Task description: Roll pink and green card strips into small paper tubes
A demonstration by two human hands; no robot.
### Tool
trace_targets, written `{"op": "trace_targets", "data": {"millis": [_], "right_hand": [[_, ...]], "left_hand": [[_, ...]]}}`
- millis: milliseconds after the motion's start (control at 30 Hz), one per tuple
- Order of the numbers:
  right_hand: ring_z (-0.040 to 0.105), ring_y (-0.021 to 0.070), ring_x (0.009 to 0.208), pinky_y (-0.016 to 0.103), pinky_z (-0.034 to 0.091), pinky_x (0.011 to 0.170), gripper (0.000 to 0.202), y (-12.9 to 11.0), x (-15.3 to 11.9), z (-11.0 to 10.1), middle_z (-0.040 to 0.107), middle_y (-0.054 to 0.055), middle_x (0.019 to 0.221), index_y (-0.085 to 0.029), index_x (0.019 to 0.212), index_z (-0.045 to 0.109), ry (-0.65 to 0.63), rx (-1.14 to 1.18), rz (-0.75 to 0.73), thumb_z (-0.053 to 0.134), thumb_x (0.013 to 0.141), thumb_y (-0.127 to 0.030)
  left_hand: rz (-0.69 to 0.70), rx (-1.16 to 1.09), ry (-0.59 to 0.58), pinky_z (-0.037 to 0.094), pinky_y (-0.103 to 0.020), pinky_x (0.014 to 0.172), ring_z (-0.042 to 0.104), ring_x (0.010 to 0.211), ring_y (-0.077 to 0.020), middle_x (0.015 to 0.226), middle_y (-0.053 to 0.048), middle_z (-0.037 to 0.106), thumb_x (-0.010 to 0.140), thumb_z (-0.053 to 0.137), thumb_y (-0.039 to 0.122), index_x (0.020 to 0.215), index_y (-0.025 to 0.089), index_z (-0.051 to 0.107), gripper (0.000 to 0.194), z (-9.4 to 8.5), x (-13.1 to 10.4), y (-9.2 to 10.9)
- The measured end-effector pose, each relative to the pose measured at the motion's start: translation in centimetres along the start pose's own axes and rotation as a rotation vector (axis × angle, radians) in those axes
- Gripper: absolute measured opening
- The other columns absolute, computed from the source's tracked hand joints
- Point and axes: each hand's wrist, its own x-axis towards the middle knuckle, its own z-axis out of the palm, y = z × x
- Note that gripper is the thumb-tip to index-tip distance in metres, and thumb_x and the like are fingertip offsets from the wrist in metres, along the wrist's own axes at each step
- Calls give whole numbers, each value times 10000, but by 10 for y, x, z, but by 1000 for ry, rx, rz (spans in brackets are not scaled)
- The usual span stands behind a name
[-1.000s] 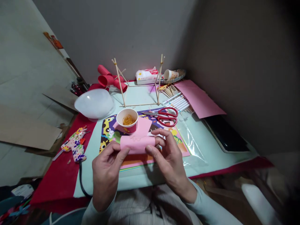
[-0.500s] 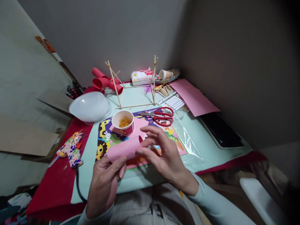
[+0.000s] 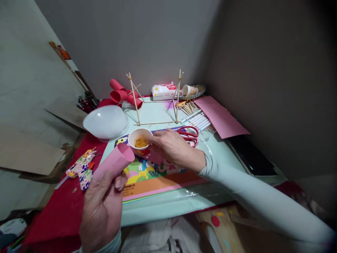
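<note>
My left hand [image 3: 101, 207] is closed round a pink paper roll [image 3: 113, 162], its near end inside my fingers and its open end tilted up to the right. My right hand [image 3: 171, 146] is at the right rim of a paper cup [image 3: 140, 149], fingers stretched towards it and palm down. Nothing shows in those fingers; the thumb is mostly hidden. Yellow rubber bands [image 3: 141, 141] lie inside the cup. Beneath both is a colourful origami paper pack [image 3: 147, 186]. Red-handled scissors [image 3: 193, 133] lie behind my right hand, their blades hidden.
A stick frame [image 3: 158, 123] stands at the back, beside several red paper rolls [image 3: 119, 96]. A white bowl [image 3: 105, 122] and a glue gun [image 3: 83, 167] are on the left. Markers [image 3: 200, 121], pink sheets [image 3: 221, 116] and a black tablet-like object [image 3: 251, 156] lie on the right.
My right hand has left the paper roll and moved up to the cup. The left hand has drawn the roll left and towards me, tilting its open end upward.
</note>
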Motion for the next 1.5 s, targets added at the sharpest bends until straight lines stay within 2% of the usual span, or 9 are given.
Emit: {"op": "trace_targets", "data": {"millis": [267, 500, 667, 800, 967, 1133, 1267, 1367, 1500], "right_hand": [[670, 215, 847, 294, 303, 655, 235, 51, 40, -31, 751, 105, 986, -167, 1064, 695, 50, -103, 277, 477, 1068, -257], [709, 306, 971, 318, 401, 718, 283, 98, 79, -3, 761, 202, 1060, -130, 1091, 712, -33, -172, 416, 454, 1041, -232], [709, 316, 1008, 338, 451, 782, 302, 110, 88, 14, 751, 220, 1098, -126, 1135, 696, -56, -168, 429, 426, 1042, -227], [705, 333, 1004, 359, 458, 786, 307, 112, 87, 12, 749, 218, 1121, -128, 1223, 665, -44, -153, 413, 444, 1021, -194], [690, 300, 972, 361, 451, 786, 429, 90, 63, -13, 747, 192, 1136, -100, 1437, 510, 72, -106, 391, 479, 1012, -151], [663, 178, 883, 303, 474, 821, 188, 20, 10, -36, 744, 43, 955, -170, 981, 718, 380, 512, -21, 611, 1029, -317], [614, 178, 899, 320, 478, 836, 110, -23, -17, -31, 684, 35, 909, -191, 945, 694, 456, 662, -21, 692, 976, -296], [604, 163, 856, 316, 474, 827, 115, -31, -23, -21, 652, 13, 838, -191, 858, 642, 533, 729, -7, 685, 965, -197], [588, 145, 821, 297, 468, 817, 147, -29, -26, -14, 646, 2, 831, -186, 845, 624, 500, 794, -29, 672, 983, -193]], "left_hand": [[-56, -42, -16, 514, -211, 538, 456, 636, -110, 677, 31, 514, 538, 987, 301, 665, 170, 633, 397, 18, 8, 2], [-144, -90, -66, 501, -217, 525, 442, 623, -107, 715, 20, 493, 634, 939, 291, 698, 166, 613, 355, 28, 13, -1], [-243, -145, -61, 493, -216, 489, 420, 589, -100, 705, 15, 478, 749, 838, 229, 715, 154, 636, 218, 31, 17, 0], [-312, -167, -59, 477, -215, 459, 414, 557, -98, 682, 6, 454, 884, 676, 202, 698, 134, 628, 204, 36, 17, 1], [-340, -199, -77, 479, -205, 470, 422, 557, -89, 697, 11, 470, 870, 715, 187, 739, 128, 644, 160, 36, 16, 2], [-282, -133, -91, 497, -203, 512, 433, 577, -88, 701, 21, 528, 630, 954, 285, 750, 150, 672, 335, 35, 12, -7], [-231, -18, -132, 509, -205, 546, 515, 632, -107, 759, -22, 633, 569, 984, 347, 844, 139, 768, 408, 36, 4, -16], [-255, 28, -169, 467, -198, 482, 509, 570, -98, 707, -13, 644, 571, 979, 328, 814, 164, 780, 354, 34, -3, -18], [-360, 36, -245, 405, -178, 411, 457, 490, -78, 611, 18, 583, 562, 984, 362, 817, 179, 783, 373, 31, -9, -15]]}}
